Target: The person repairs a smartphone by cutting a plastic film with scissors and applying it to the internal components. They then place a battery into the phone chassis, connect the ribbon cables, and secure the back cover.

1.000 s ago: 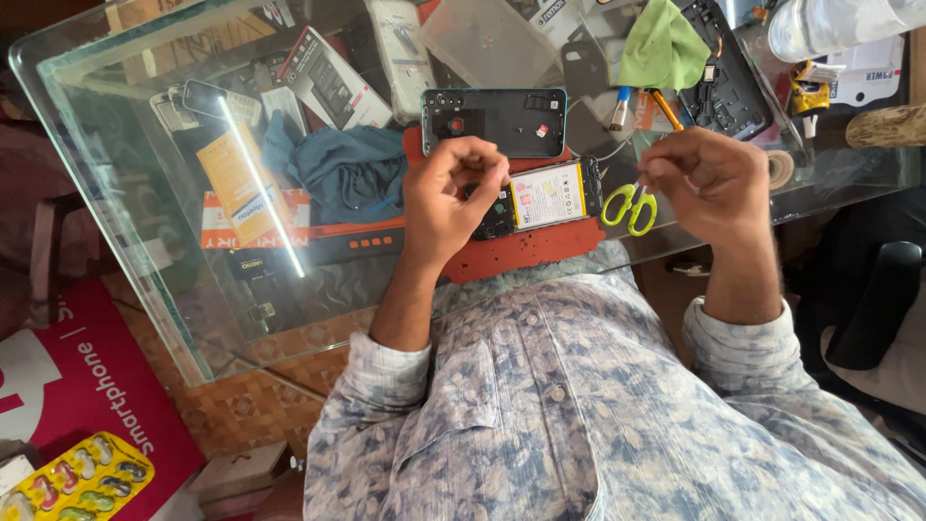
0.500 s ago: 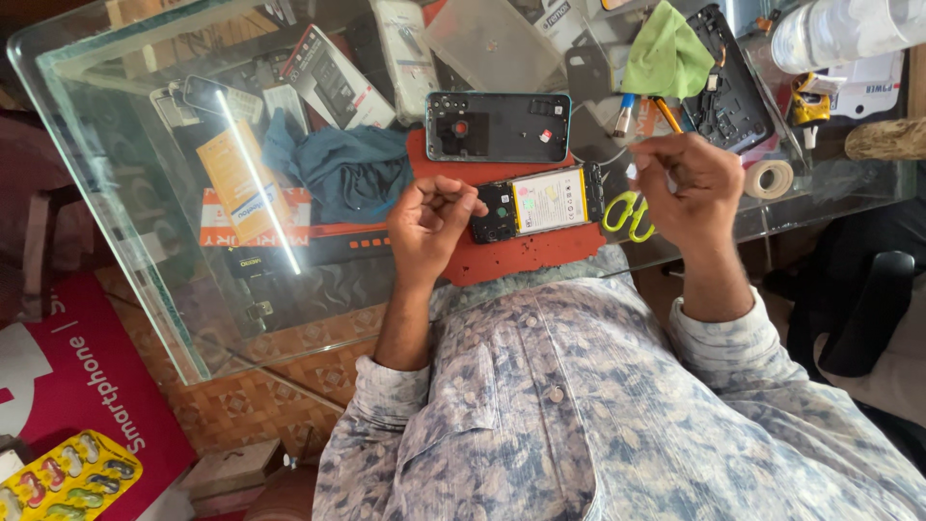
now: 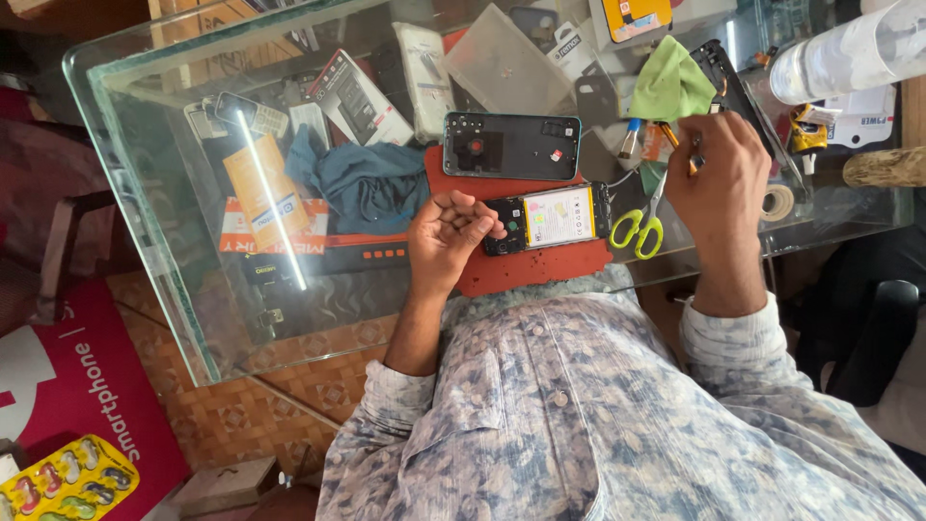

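A glass-topped desk with thick greenish edges fills the view, a bright strip of light reflected across its near-left part. Through the glass and past its left edge shows a floor of brown patterned tiles. A dark chair stands by the desk's right corner.

glass table, cluttered. on it: red mat carrying an opened phone and a teal back cover; yellow-handled scissors beside; green cloth, tape roll, clear bottle nearby.
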